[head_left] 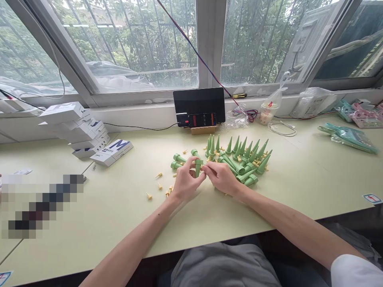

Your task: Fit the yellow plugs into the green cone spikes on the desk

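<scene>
Person's forearms both bare, converging mid-view: left forearm (143,231) angles up and right, right forearm (284,213) up and left. Left hand (184,183) in a grip, fingers curled, thumb opposed. Right hand (223,176) back up, thumb and index pinched, tips just beside left thumb.

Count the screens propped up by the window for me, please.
2: the large dark screen below the window frame, and the phone in front of its lower part.

Twenty-odd green cones (240,169), one tablet (200,100), one phone (198,120), one cup (265,114)
</scene>
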Tool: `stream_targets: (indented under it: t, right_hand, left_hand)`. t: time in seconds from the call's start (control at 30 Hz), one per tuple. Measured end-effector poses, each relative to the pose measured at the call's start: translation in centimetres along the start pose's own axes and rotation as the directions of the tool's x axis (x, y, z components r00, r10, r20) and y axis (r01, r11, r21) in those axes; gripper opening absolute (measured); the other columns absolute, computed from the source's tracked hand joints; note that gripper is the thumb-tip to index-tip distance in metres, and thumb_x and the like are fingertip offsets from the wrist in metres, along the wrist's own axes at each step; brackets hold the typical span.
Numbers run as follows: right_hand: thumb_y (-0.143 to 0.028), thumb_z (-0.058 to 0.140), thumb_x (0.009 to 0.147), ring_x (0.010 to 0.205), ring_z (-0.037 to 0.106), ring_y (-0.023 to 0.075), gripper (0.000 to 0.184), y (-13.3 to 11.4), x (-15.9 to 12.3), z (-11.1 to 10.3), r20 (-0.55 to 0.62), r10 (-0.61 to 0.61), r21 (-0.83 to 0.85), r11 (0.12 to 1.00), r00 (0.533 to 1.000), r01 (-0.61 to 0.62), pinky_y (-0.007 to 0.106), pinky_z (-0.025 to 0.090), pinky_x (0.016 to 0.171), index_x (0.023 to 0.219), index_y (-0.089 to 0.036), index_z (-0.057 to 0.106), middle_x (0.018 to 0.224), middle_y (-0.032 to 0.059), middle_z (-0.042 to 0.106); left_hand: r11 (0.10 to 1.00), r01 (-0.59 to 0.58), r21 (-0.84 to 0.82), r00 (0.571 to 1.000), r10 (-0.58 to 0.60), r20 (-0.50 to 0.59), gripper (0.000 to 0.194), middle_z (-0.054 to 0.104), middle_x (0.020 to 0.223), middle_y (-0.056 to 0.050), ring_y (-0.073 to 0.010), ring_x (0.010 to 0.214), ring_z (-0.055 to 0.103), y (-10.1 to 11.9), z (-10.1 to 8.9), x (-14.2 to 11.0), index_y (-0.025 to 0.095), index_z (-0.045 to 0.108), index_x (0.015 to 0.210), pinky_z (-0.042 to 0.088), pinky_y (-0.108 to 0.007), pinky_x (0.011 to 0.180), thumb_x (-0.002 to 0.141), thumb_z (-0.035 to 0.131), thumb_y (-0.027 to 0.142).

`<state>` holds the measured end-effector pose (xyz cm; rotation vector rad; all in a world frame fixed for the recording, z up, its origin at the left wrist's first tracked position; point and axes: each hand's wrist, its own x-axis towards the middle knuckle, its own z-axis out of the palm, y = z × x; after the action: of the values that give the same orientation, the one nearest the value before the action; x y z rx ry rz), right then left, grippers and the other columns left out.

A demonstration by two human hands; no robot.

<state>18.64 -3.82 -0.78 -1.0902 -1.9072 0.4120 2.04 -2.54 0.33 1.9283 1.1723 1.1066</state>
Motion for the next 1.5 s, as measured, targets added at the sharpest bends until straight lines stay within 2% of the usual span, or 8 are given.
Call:
stream_targets:
  t: [0.17, 0.3, 0.43, 0.73, 0.97, 1.3, 1.5]
  right_hand:
    - [-0.049, 0.043, 0.103, 0.056, 0.048, 0.0131, 0.038, -0.10, 0.02, -0.07, -0.019, 0.033, 0.017, 0.999, 0.999, -0.033, 0.025, 0.038, 0.058, 0.089, -0.019, 0.061, 0.066, -0.0001, 0.060]
    - [-0.050, 0.049, 0.101, 0.059, 0.055, 0.0139, 0.033, -0.05, -0.02, -0.05, -0.015, 0.082, 0.045, 0.996, 0.997, -0.081, 0.026, 0.043, 0.059, 0.106, -0.019, 0.059, 0.078, 0.0024, 0.067]
    - [-0.050, 0.051, 0.100, 0.064, 0.061, 0.0148, 0.033, 0.03, -0.03, -0.02, -0.018, 0.103, 0.076, 0.992, 0.995, -0.101, 0.027, 0.046, 0.060, 0.112, -0.019, 0.055, 0.089, 0.0048, 0.069]
    - [-0.047, 0.052, 0.100, 0.061, 0.061, 0.0139, 0.038, -0.21, -0.06, -0.08, 0.005, 0.106, 0.130, 0.986, 0.994, -0.105, 0.027, 0.048, 0.059, 0.126, -0.020, 0.049, 0.093, 0.0047, 0.067]
    - [-0.047, 0.049, 0.101, 0.066, 0.062, 0.0161, 0.037, -0.29, 0.07, -0.22, 0.005, 0.064, 0.102, 0.993, 0.998, -0.064, 0.028, 0.048, 0.062, 0.124, -0.019, 0.058, 0.087, 0.0044, 0.069]
    - [-0.044, 0.050, 0.101, 0.065, 0.061, 0.0160, 0.035, -0.11, 0.01, -0.13, -0.005, 0.054, 0.111, 0.992, 0.999, -0.054, 0.028, 0.047, 0.062, 0.123, -0.018, 0.060, 0.083, 0.0033, 0.069]
    - [-0.039, 0.053, 0.100, 0.066, 0.062, 0.0162, 0.028, 0.05, 0.04, -0.01, -0.035, 0.037, 0.134, 0.990, 0.999, -0.032, 0.028, 0.049, 0.063, 0.116, -0.017, 0.061, 0.080, 0.0034, 0.070]
  left_hand:
    - [0.999, 0.014, -0.035, 1.000, -0.014, 0.007, 0.036, 0.055, 0.065, 0.006, -0.0041, 0.041, 0.030, 0.06, -0.03, 0.03, 0.021, 0.056, 0.112, 0.030, -0.019, 0.043, 0.080, 0.065, 0.034]
    - [0.998, 0.006, -0.057, 1.000, -0.005, 0.019, 0.035, 0.056, 0.066, 0.005, -0.0044, 0.043, 0.028, -0.03, -0.09, 0.02, 0.022, 0.056, 0.112, 0.028, -0.019, 0.042, 0.080, 0.065, 0.034]
    - [0.998, 0.000, -0.070, 0.999, 0.003, 0.037, 0.035, 0.057, 0.068, 0.005, -0.0045, 0.044, 0.028, -0.18, -0.13, 0.01, 0.022, 0.054, 0.113, 0.027, -0.019, 0.043, 0.082, 0.065, 0.034]
    - [0.997, -0.021, -0.072, 0.996, 0.027, 0.086, 0.035, 0.058, 0.071, 0.003, -0.0051, 0.042, 0.033, -0.03, -0.26, 0.06, 0.022, 0.053, 0.115, 0.028, -0.021, 0.044, 0.084, 0.063, 0.035]
    - [0.998, -0.047, -0.047, 0.995, 0.051, 0.086, 0.035, 0.058, 0.072, 0.003, -0.0050, 0.044, 0.030, -0.22, -0.20, 0.06, 0.022, 0.053, 0.116, 0.025, -0.021, 0.046, 0.084, 0.063, 0.033]
    - [0.999, -0.044, -0.029, 0.993, 0.047, 0.107, 0.036, 0.056, 0.075, 0.004, -0.0053, 0.046, 0.031, -0.33, -0.18, 0.04, 0.022, 0.051, 0.119, 0.026, -0.021, 0.047, 0.086, 0.061, 0.032]
    - [0.998, -0.058, 0.006, 0.992, 0.057, 0.115, 0.039, 0.047, 0.072, 0.005, -0.0079, 0.053, 0.041, -0.51, -0.05, 0.12, 0.023, 0.051, 0.125, 0.033, -0.021, 0.052, 0.087, 0.060, 0.030]
